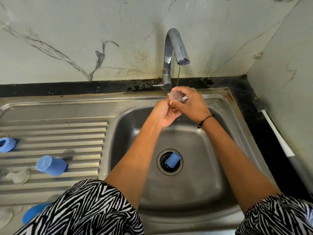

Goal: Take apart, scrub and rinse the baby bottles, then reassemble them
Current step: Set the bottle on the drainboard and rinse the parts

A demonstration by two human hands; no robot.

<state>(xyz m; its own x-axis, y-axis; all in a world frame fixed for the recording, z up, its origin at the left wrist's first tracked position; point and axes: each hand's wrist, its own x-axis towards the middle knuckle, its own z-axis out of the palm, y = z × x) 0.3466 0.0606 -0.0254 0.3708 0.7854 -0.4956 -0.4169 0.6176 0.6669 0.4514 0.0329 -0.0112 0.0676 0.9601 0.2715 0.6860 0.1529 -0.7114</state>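
Upper centre of the frame: both hands, left hand [165, 114] and right hand [193, 106], hold a clear teat [176, 96] under the tap [176, 46], above the sink [220, 167]; blue cap [172, 159] sits in the drain

— How many blue caps do you count?
— Two for sure: one cap [50, 165] on the drainboard, one cap [172, 160] in the sink drain.
— Other blue pieces?
— One ring [6, 144] at the left edge, one blue piece [33, 212] half hidden by a sleeve.
— Clear teats?
— Two: one teat [176, 95] under the tap, one teat [17, 176] on the drainboard.
— Brushes?
— One brush [274, 128].
— Taps?
— One tap [174, 53].
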